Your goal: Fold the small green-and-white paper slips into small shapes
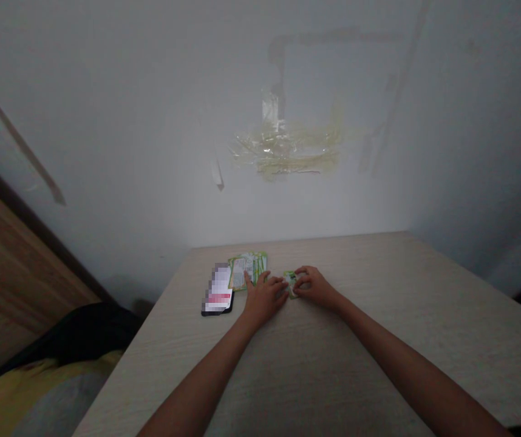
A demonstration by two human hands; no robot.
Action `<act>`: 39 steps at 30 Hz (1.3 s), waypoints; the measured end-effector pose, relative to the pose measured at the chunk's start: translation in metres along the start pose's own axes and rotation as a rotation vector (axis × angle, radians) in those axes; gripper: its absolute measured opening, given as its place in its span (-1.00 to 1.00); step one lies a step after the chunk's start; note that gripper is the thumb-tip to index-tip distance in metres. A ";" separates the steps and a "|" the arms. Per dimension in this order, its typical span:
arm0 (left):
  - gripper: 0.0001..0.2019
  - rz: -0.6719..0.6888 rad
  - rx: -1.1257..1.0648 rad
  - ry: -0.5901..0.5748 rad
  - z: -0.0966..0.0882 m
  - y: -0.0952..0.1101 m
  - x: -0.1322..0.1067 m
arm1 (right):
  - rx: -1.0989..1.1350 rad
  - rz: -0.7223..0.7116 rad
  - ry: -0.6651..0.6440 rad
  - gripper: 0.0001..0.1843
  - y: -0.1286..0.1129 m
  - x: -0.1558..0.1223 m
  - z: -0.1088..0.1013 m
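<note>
A black-edged rectangular phone (217,291) lay left of the spread left hand (264,298), overlapping green-and-white printed cards (243,266) beside its thumb. A small green card (289,282) lay between both hands, under the right hand's (314,286) bent fingertips; pinching or not, unclear.

You're facing a pale wall (151,121) w/ shiny clear tape (283,149) clinging mid-wall. Grey-brown marks (333,34) are running above it; a darker strip (19,139) is slanting far L. A small white scrap (217,174) is hanging just L of the tape. Your bench (379,285) is meeting the wall; nr its L edge a phone (218,291) is lying flat, screen partly pixelated, pink-red bar showing low. Btm L, you're seeing wood panelling (0,261), dark fabric (91,331) & yellow-grey cloth (10,394).
</note>
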State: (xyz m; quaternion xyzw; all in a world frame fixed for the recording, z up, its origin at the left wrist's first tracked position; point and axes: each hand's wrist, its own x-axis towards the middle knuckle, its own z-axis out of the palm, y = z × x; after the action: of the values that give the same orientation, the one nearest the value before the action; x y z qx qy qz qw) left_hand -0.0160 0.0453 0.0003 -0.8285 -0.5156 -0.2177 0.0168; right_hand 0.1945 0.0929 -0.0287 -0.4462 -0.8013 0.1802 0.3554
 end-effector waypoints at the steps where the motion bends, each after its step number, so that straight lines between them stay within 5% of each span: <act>1: -0.75 0.001 -0.003 0.004 0.000 0.000 0.000 | 0.018 0.002 -0.009 -0.93 0.000 -0.001 -0.001; 20: -0.74 -0.015 0.016 -0.031 -0.005 0.002 0.001 | 0.124 -0.005 -0.168 -0.91 -0.005 -0.006 -0.014; 39: -0.73 0.009 -0.047 -0.029 -0.002 -0.001 -0.001 | 0.115 -0.036 -0.073 -0.91 -0.001 -0.007 -0.011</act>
State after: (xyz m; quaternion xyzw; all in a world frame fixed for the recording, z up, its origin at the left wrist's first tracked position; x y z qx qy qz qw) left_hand -0.0181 0.0443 0.0014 -0.8341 -0.5067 -0.2177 -0.0091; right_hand 0.2046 0.0859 -0.0232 -0.4039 -0.8098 0.2357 0.3543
